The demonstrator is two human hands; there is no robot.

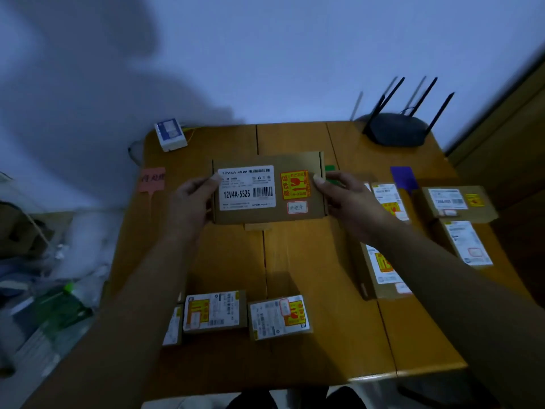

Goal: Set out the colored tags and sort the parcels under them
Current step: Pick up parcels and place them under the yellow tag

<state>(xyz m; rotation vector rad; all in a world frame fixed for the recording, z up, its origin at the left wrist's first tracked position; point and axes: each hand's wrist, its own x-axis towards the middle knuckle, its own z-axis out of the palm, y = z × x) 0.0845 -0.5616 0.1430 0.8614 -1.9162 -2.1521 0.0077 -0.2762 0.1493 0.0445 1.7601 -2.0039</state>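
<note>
I hold a flat brown parcel (pixel 267 215) with a white label and an orange fragile sticker above the middle of the wooden table (pixel 309 261). My left hand (pixel 193 199) grips its left edge and my right hand (pixel 346 196) grips its right edge. A pink tag (pixel 152 179) lies at the table's left edge. A green tag (pixel 331 169) peeks out behind the parcel, mostly hidden. A purple tag (pixel 404 177) lies at the right. Several parcels (pixel 460 202) lie under the purple tag. More parcels (pixel 278 317) sit near the front edge.
A black router (pixel 393 129) with antennas stands at the back right corner. A small white and blue box (pixel 170 134) sits at the back left corner. Clutter of bags and a green-capped bottle (pixel 69 293) lies on the floor to the left.
</note>
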